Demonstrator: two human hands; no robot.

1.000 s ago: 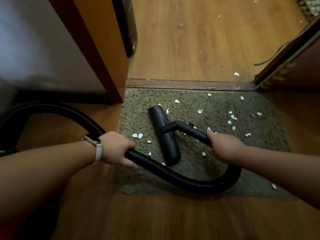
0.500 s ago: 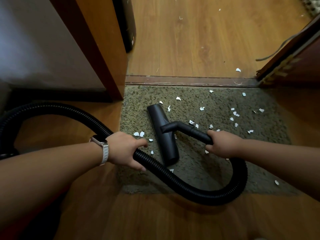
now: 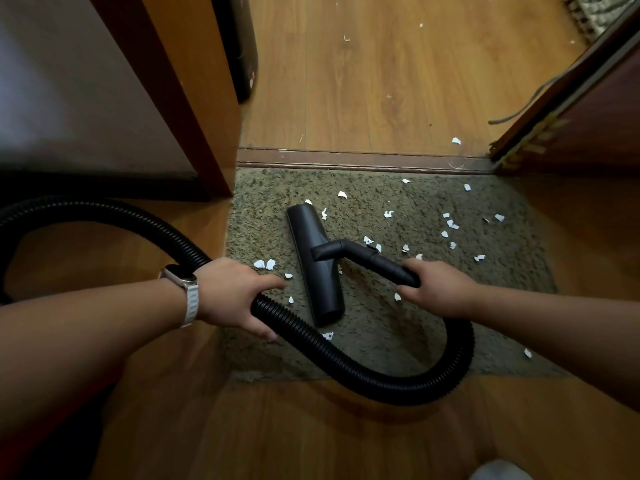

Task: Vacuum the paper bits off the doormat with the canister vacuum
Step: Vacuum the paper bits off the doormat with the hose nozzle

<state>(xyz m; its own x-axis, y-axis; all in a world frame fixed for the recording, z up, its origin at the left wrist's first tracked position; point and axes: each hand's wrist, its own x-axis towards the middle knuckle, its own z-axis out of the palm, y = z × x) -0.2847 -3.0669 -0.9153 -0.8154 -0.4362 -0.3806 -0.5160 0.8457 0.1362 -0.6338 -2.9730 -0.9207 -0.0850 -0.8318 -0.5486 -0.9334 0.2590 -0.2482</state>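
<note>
On the floor at a doorway lies the green shaggy doormat point(image 3: 263, 216), its far edge against a brown threshold strip point(image 3: 363, 159). Black floor nozzle point(image 3: 317, 268) sits flat on the mat's left-centre, with its long axis running near to far. A short rigid tube point(image 3: 375, 261) angles off the nozzle's middle toward the right.

Right hand point(image 3: 440, 287) grips the tube's end, fingers curled round it. The ribbed black hose point(image 3: 346, 362) leaves that hand and loops down over the mat's near edge onto the wood floor point(image 3: 311, 438). It then climbs back left through the left hand point(image 3: 232, 292) and arcs off the left side of the view. Left hand grips the hose at the mat's left edge, fingers wrapped under it, thumb pointing toward the nozzle. There is a white-strap watch point(image 3: 183, 278) on the left wrist.

White paper bits point(image 3: 388, 214) are scattered over the mat, most on the far-right part, right of the nozzle. A few lie just left of the nozzle by the left thumb. One lies beside the hose below the nozzle's near end, and one near the mat's near-right corner. More scraps lie on the floor past the threshold.

An orange-brown door frame point(image 3: 194, 98) stands far left. A dark door point(image 3: 595, 126) is at the right, with a grey cord point(image 3: 530, 98) beside it.
</note>
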